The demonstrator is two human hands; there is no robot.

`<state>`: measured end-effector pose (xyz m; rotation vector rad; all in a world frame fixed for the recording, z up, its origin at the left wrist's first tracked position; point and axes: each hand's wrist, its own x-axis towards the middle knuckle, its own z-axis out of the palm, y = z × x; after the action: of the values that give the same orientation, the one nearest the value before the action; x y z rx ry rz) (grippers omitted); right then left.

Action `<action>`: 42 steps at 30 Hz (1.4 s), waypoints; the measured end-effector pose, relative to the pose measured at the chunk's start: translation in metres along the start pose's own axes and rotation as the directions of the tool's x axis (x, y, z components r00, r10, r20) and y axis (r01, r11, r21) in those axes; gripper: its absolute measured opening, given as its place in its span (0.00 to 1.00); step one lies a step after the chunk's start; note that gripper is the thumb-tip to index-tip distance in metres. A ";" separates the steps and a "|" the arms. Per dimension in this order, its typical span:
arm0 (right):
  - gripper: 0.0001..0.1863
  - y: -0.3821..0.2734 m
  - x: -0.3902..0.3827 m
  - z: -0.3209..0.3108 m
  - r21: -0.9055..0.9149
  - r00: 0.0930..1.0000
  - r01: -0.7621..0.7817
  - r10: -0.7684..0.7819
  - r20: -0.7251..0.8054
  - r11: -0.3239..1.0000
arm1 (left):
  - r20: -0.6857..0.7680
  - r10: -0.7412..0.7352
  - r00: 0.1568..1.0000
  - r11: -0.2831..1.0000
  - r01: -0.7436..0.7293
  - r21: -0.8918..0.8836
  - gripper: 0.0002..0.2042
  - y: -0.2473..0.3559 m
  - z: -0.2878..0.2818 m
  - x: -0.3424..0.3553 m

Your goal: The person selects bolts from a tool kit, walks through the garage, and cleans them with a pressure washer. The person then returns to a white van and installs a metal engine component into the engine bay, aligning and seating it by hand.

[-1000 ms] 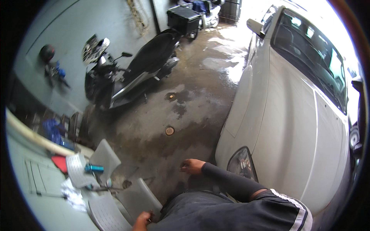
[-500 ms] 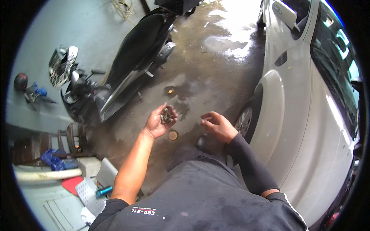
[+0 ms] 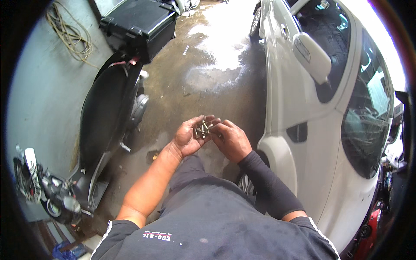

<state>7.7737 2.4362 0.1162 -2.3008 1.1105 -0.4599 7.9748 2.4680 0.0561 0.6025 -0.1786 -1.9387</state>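
Note:
My left hand (image 3: 187,137) is cupped, palm up, in front of my body, around a small heap of metal bolts (image 3: 202,130). Over the far edge of that palm, my right hand (image 3: 232,139) has its fingers bent inward, with the fingertips at the heap. Thumb and forefinger look pinched together, and what lies between them is too small and covered to make out. A dark sleeve (image 3: 271,184) covers my right forearm, while the left forearm is bare.
A parked motor scooter (image 3: 108,104) with a black top box (image 3: 138,21) stands on the left. Close on the right is a pale car (image 3: 281,104) with its side mirror (image 3: 312,56) sticking out. Wet concrete floor (image 3: 203,80) runs between them. Coiled rope (image 3: 69,37) hangs on the wall.
My right hand has come in from the right, from apart to touching the bolts in my left palm. The view has swung forward, showing more of the car and the scooter's top box.

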 end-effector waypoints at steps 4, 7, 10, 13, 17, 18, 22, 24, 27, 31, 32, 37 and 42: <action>0.12 0.047 0.124 -0.047 0.318 0.998 -0.018 -0.005 0.070 0.948 | 0.041 -0.155 0.987 0.981 0.149 0.127 0.20 0.096 0.007 0.099; 0.14 0.076 0.223 -0.077 0.247 0.987 -0.011 -0.029 0.159 0.969 | 0.018 -0.238 0.971 0.950 0.229 0.213 0.21 0.166 0.016 0.167; 0.12 0.115 0.319 -0.093 0.233 0.975 -0.047 -0.006 0.223 0.971 | 0.009 -0.288 0.958 0.927 0.276 0.252 0.23 0.215 0.016 0.235; 0.09 0.161 0.426 -0.092 0.256 0.957 -0.008 -0.067 0.282 0.967 | -0.015 -0.224 0.974 0.955 0.223 0.197 0.25 0.262 0.003 0.311; 0.14 0.208 0.566 -0.101 0.235 0.921 0.044 -0.131 0.367 0.971 | 0.007 -0.039 0.999 0.995 0.038 0.094 0.27 0.324 -0.007 0.396; 0.14 0.213 0.592 -0.106 0.275 0.927 0.033 -0.133 0.351 0.961 | -0.042 -0.012 0.999 0.998 0.014 0.062 0.27 0.339 -0.005 0.413; 0.16 0.223 0.693 -0.136 0.331 0.895 0.163 -0.280 0.348 0.930 | -0.121 0.197 0.973 0.979 -0.201 -0.026 0.26 0.409 0.010 0.479; 0.17 0.229 0.732 -0.143 0.301 0.838 0.275 -0.381 0.391 0.913 | -0.142 0.268 0.953 0.963 -0.269 0.008 0.25 0.440 0.014 0.507; 0.12 0.246 0.787 -0.140 0.222 0.815 0.507 -0.547 0.192 0.833 | -0.138 0.334 0.932 0.943 -0.332 0.038 0.22 0.484 0.015 0.561; 0.10 0.285 0.873 -0.138 0.244 0.819 0.463 -0.516 0.249 0.852 | -0.240 0.366 0.899 0.929 -0.367 0.042 0.21 0.538 0.003 0.631; 0.10 0.293 0.897 -0.136 0.260 0.816 0.461 -0.520 0.253 0.849 | -0.243 0.370 0.897 0.927 -0.375 0.027 0.20 0.552 -0.002 0.648; 0.11 0.307 1.002 -0.129 0.269 0.828 0.409 -0.479 0.292 0.872 | -0.203 0.394 0.896 0.909 -0.413 -0.062 0.20 0.627 -0.022 0.716; 0.10 0.299 1.100 -0.134 0.378 0.815 0.379 -0.498 0.297 0.845 | -0.265 0.441 0.857 0.869 -0.482 -0.113 0.20 0.704 -0.024 0.751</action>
<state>8.1847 1.3646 0.1195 -2.2283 0.2745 -0.2979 8.3149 1.4962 0.0588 0.5984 0.0001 -1.3849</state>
